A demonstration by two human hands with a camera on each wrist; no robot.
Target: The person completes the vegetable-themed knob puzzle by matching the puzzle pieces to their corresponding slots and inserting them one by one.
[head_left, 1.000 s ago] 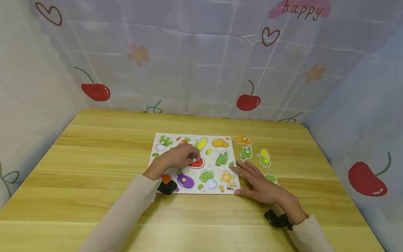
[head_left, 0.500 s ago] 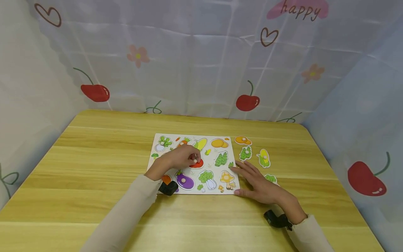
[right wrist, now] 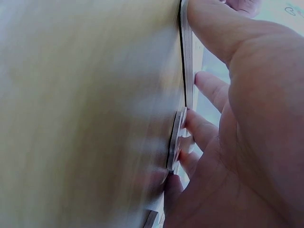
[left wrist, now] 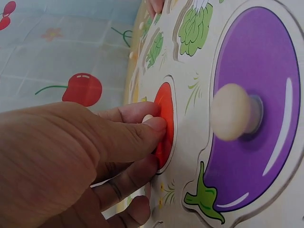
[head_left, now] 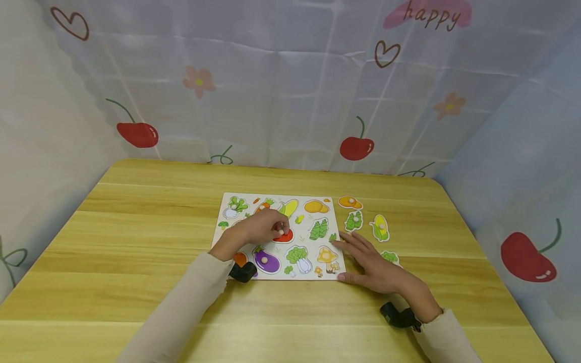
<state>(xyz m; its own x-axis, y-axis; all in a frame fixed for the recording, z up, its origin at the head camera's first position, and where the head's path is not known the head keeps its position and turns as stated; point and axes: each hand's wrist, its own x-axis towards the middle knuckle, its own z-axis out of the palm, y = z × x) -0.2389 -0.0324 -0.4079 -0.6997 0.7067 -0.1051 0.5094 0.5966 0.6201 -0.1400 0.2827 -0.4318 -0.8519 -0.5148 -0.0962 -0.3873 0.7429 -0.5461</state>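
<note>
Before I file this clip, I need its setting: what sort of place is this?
Probably a small screened-off filming corner: a cherry-print sheet hangs right behind the wooden table, a vegetable puzzle lies there, and two wrist cameras are in view.

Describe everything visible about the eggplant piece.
The eggplant piece is flat and purple, with white highlight streaks, a dark outline and a green stem. A pale rounded knob, wooden by its look, sticks up from its face. It lies face-up in its matching cut-out near the front edge of the board, stem toward upper left in the head view. Neither hand appears to touch it.
</note>
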